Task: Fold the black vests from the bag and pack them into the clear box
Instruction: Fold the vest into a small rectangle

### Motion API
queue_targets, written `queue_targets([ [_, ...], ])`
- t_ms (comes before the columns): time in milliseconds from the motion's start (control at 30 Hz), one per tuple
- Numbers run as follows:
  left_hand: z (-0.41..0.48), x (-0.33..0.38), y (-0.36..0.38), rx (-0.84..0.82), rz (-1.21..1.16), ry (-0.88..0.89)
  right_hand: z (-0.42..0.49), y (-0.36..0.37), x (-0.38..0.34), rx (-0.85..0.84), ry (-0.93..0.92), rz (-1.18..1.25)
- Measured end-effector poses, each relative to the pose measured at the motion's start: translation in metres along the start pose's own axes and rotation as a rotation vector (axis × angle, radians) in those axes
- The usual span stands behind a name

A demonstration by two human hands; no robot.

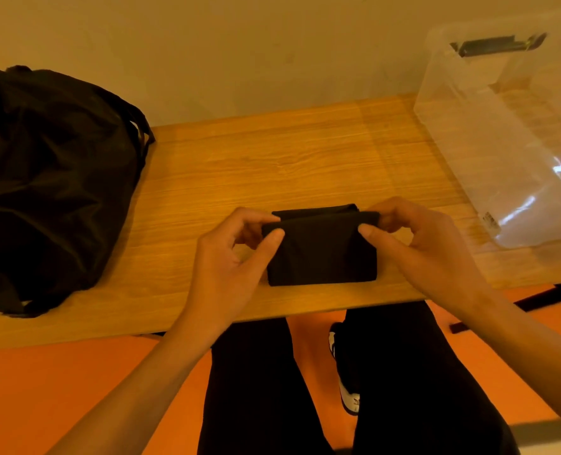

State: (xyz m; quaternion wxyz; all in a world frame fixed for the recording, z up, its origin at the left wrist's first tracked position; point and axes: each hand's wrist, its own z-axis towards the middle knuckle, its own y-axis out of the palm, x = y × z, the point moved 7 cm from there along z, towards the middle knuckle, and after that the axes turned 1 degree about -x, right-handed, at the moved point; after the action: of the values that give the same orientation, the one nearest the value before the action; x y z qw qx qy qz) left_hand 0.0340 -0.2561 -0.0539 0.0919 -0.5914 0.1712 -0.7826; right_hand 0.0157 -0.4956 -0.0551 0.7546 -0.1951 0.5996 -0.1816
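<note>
table (305, 152): wood-grain top, butted up against the wall
wall (239, 44): plain, pale
floor (75, 389): orange on my feed
sneaker (348, 394): white and black, on the floor

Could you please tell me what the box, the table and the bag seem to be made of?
The clear box looks like glossy transparent plastic: the table shows through it and light glints on its wall. The table shows matte wood grain, perhaps laminate rather than solid wood. The black bag seems thin synthetic fabric, softly creased with a faint sheen.
</note>
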Motion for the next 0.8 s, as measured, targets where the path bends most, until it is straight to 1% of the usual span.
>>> queue_targets([
  [133, 0.024, -0.011, 0.008, -0.007, -0.016, -0.083, 0.021, 0.006, 0.019, 0.032, 0.16, 0.066],
  [333, 0.046, -0.032, 0.016, 0.003, 0.023, -0.116, 0.03, 0.011, 0.032, 0.132, 0.223, -0.02],
  [433, 0.049, -0.042, 0.016, 0.034, 0.056, -0.149, 0.031, 0.012, 0.034, 0.139, 0.232, -0.047],
  [567, 0.051, -0.047, 0.017, 0.037, 0.108, -0.174, 0.035, 0.014, 0.04, 0.096, 0.266, -0.079],
  [633, 0.052, -0.045, 0.018, 0.042, 0.147, -0.157, 0.037, 0.014, 0.043, 0.104, 0.254, -0.104],
  [700, 0.053, -0.042, 0.02, 0.033, 0.211, -0.103, 0.039, 0.013, 0.041, 0.12, 0.203, -0.118],
  [800, 0.054, -0.045, 0.024, -0.027, 0.179, -0.059, 0.04, 0.015, 0.038, 0.094, 0.16, -0.066],
])
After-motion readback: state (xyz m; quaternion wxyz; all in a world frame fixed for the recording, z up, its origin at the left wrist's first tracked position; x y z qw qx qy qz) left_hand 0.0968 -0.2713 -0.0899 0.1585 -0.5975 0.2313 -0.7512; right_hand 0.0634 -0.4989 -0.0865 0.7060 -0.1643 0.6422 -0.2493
